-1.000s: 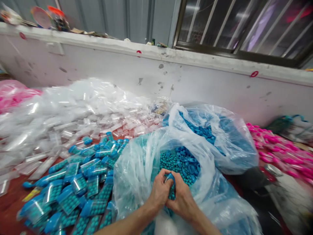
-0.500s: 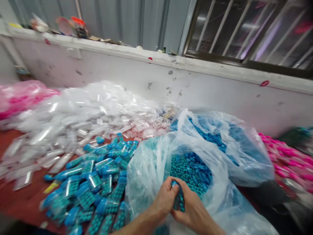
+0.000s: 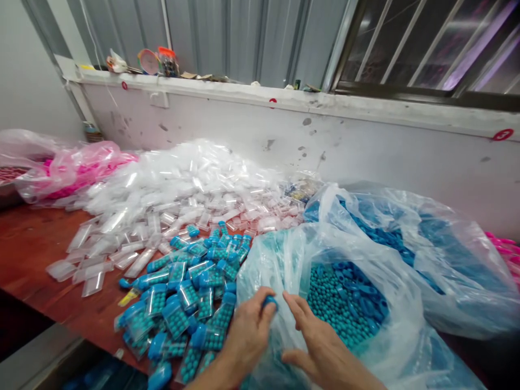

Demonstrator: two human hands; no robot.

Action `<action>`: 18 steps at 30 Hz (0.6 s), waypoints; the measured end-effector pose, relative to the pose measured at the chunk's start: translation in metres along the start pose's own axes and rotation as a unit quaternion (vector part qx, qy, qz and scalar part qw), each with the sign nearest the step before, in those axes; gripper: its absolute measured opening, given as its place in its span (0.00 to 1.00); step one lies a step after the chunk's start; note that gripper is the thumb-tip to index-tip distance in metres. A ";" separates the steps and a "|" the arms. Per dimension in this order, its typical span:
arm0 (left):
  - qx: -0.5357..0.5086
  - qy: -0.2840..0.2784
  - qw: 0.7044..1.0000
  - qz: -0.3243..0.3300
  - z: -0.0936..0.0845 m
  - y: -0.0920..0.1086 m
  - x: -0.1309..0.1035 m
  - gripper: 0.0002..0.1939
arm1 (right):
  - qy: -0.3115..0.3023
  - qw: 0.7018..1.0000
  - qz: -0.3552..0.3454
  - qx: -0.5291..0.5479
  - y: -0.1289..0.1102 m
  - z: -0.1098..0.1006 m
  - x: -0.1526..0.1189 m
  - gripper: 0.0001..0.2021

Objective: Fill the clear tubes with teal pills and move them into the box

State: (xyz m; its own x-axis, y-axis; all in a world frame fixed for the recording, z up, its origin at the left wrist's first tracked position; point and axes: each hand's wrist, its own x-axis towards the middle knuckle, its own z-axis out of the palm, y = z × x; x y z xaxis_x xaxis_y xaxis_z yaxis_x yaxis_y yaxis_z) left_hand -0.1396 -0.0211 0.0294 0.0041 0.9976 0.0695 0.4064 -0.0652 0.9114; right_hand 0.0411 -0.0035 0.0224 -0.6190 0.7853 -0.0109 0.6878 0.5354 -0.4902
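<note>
My left hand grips a tube with a blue cap, over the near edge of a clear plastic bag that holds teal beads and blue caps. My right hand is beside it with its fingers spread and nothing in it, resting on the bag's plastic. To the left lies a pile of filled tubes with blue caps on the red-brown table.
A big heap of empty clear tubes covers the middle of the table. A second bag of blue caps sits at the right. Pink bags lie at far left, pink tubes at far right. A white wall runs behind.
The view swung left. My two hands, joined on the tube over the beads, have come apart; my left hand carries the capped tube leftward and my right hand has let go.
</note>
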 end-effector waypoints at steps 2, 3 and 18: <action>0.105 0.088 0.991 -0.004 -0.033 -0.020 -0.006 0.14 | 0.018 0.999 -0.007 -0.026 0.012 -0.009 -0.001 0.31; 0.164 0.130 0.978 -0.007 -0.048 -0.033 -0.010 0.15 | 0.032 0.999 -0.008 -0.036 0.020 -0.013 -0.003 0.26; 0.456 -0.001 0.887 0.068 -0.124 -0.094 0.065 0.22 | 0.040 0.917 -0.252 -0.306 -0.082 0.087 0.027 0.24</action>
State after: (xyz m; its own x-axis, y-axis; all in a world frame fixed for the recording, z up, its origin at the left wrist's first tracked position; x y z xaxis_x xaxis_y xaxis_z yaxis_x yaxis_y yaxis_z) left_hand -0.2908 0.0470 -0.0018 0.1100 0.9822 0.1525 0.9725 -0.1380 0.1875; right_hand -0.0648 -0.0536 -0.0132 -0.9040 0.3971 0.1581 0.4208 0.8920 0.1651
